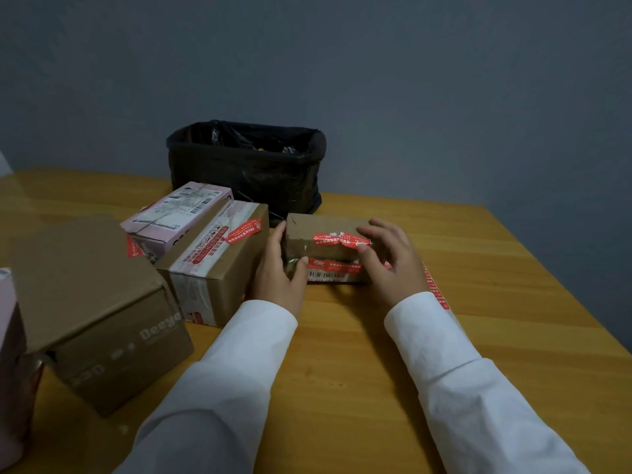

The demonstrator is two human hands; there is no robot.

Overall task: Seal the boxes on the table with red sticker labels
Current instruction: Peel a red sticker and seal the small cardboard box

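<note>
A small brown box (325,224) lies on the wooden table (342,354) in front of me. A crumpled red sticker label (337,239) runs across its top. My left hand (278,268) grips the box's left end. My right hand (388,258) rests on the box's right part, its thumb pressing on the label's right end. A strip of red labels (436,289) lies on the table just right of my right wrist, partly hidden by it. To the left stands a taped brown box (219,268) bearing a red label (244,230).
A pink box (178,213) sits behind the taped one, and a large brown box (95,302) stands at the left. Another box (10,371) shows at the left edge. A black-lined bin (246,165) stands at the back. The table's right edge slants down.
</note>
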